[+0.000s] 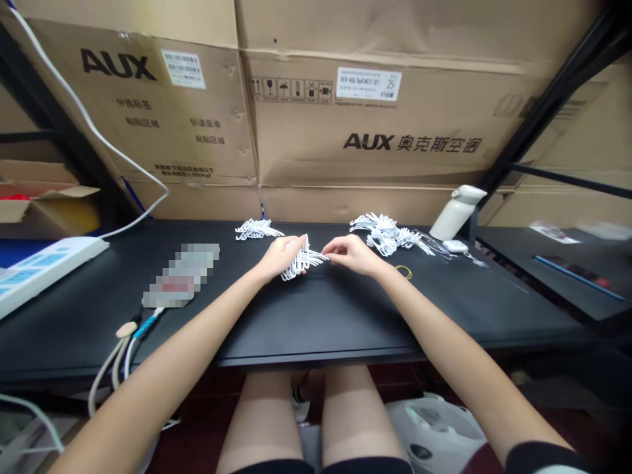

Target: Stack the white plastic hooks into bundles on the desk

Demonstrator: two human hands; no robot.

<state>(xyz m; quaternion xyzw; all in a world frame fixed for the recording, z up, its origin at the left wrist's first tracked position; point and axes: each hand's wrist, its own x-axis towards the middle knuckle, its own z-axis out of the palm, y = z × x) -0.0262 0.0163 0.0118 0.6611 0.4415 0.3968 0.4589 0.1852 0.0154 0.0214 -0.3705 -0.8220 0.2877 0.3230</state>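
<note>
The left white pile (257, 229) lies at 10 o'clock from the held white bundle (297, 262) above the black table (316, 326), the right white pile (384, 235) at 2 o'clock, presumably for short reach. The left hand (278, 257) closes its fingers around the bundle, apparently steadying it, tips toward 3 o'clock. The right hand (353, 255) meets those tips, fingers narrow, grip unclear, forearm toward 4 o'clock.

Black table (345, 329), black-printed brown cartons (296, 151) behind
White hooked pieces (296, 264) show across the table; a yellow band (405, 267) and off-white bottle (453, 214) sit on its right, a blue-patched white power strip (49, 270) at its left.
</note>
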